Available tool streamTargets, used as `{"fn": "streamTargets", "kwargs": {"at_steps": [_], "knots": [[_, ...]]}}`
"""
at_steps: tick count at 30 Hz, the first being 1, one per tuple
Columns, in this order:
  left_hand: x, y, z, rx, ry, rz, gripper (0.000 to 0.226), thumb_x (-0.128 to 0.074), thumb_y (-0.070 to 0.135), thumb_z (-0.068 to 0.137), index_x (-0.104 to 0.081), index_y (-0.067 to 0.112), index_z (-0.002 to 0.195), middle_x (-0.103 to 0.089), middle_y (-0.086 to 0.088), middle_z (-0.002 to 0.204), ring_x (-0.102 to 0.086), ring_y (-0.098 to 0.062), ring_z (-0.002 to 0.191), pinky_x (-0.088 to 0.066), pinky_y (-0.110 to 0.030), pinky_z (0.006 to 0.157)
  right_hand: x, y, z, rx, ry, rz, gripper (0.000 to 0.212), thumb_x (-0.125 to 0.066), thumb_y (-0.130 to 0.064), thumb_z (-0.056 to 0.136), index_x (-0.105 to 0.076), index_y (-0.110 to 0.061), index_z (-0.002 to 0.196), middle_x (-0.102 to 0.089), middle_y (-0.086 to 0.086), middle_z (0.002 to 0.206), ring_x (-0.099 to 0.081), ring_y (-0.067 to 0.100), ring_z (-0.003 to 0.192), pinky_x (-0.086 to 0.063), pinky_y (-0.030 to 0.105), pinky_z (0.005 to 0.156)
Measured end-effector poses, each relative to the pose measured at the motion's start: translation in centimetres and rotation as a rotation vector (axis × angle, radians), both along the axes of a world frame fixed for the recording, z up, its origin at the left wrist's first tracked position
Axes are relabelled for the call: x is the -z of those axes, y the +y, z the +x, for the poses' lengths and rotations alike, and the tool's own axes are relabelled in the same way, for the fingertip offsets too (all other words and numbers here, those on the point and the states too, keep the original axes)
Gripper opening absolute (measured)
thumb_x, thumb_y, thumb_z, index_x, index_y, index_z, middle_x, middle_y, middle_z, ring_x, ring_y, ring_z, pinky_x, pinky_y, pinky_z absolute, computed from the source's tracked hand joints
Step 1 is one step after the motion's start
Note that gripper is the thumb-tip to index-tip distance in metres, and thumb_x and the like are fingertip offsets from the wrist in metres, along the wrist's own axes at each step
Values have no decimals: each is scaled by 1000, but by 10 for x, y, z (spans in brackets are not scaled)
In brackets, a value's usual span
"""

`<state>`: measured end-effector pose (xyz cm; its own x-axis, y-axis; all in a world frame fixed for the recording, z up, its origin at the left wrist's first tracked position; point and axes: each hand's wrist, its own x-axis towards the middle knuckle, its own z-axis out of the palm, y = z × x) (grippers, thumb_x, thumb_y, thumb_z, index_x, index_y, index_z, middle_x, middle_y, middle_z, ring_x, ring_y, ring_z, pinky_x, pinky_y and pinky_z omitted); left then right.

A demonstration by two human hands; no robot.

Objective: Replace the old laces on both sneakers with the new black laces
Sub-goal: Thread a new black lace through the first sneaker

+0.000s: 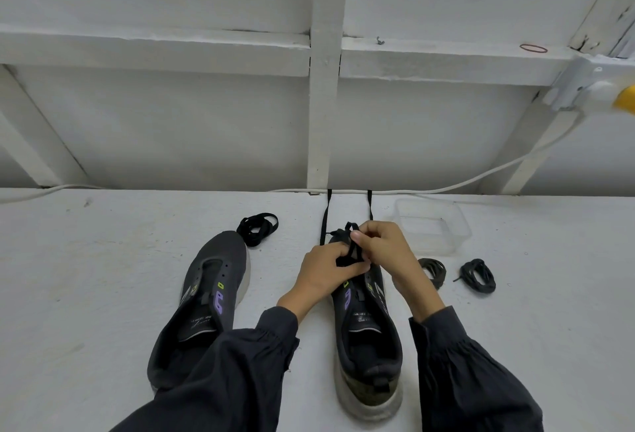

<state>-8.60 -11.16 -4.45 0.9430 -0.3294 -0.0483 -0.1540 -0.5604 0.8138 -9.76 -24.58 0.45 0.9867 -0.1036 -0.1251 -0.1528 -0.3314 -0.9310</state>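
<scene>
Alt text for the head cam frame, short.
The left hand and right hand pinch a flat black lace over the front eyelets of a dark grey sneaker on a white table. Beside it lie an unlaced matching sneaker, a coiled black lace, two dark lace bundles and a clear plastic tub.

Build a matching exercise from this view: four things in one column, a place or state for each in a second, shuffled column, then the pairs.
Things
1. left sneaker
2. right sneaker
3. coiled flat black lace
4. red rubber band

Places or states
A. on the wall ledge, upper right
B. eyelets bare, no lace
C. a black lace partly threaded at its toe end
D. lying just off the left sneaker's toe

Pairs: 1-B, 2-C, 3-D, 4-A
</scene>
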Motion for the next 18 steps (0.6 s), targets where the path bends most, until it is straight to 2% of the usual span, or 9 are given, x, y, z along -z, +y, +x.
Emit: {"fn": "streamTargets", "kwargs": {"at_steps": [1,3,6,8,11,14,18], "knots": [[0,0,0,9,1,4,48,-63,66,67,-71,21,83,-69,4,81,-62,-12,78,-49,-35,73,-2,1,-1,-2,9,48,20,-60,-5,93,-61,-2,73,-50,7,59,-44,12,49,-37,19,48],[0,1,0,17,15,-18,41,-66,61,70,-74,27,92,-71,9,90,-63,-8,87,-51,-34,81,-10,0,1,10,-7,125,20,-59,-2,93,-59,0,74,-46,8,57,-39,10,45,-33,17,45],[-2,2,-1,11,2,-58,17,-74,44,79,-74,33,92,-71,20,95,-62,1,92,-49,-27,86,-28,-2,9,48,-92,178,24,-60,-1,92,-58,-3,68,-45,2,52,-38,7,43,-33,17,46],[-1,2,-2,17,2,-73,13,-75,42,80,-74,33,90,-71,24,94,-62,4,92,-48,-24,86,-47,-2,18,71,-168,252,26,-59,0,93,-59,-5,67,-47,1,52,-38,7,43,-33,17,46],[-2,3,-3,34,10,-82,12,-74,40,81,-74,32,90,-71,26,93,-63,4,93,-50,-27,88,-82,-2,38,91,-266,369,23,-57,1,94,-62,-5,73,-51,8,63,-42,9,47,-34,17,45],[-3,5,-2,40,25,-95,12,-74,39,81,-75,31,90,-71,25,94,-63,4,94,-50,-28,90,-102,-4,60,82,-326,368,19,-58,0,94,-64,-3,76,-54,8,66,-45,10,50,-38,18,48],[-1,5,0,48,13,-48,14,-74,42,81,-75,31,91,-72,21,98,-62,3,96,-49,-28,91,-79,-6,84,93,-275,275,13,-57,-5,97,-66,0,87,-61,10,71,-55,14,55,-49,19,50]]}}
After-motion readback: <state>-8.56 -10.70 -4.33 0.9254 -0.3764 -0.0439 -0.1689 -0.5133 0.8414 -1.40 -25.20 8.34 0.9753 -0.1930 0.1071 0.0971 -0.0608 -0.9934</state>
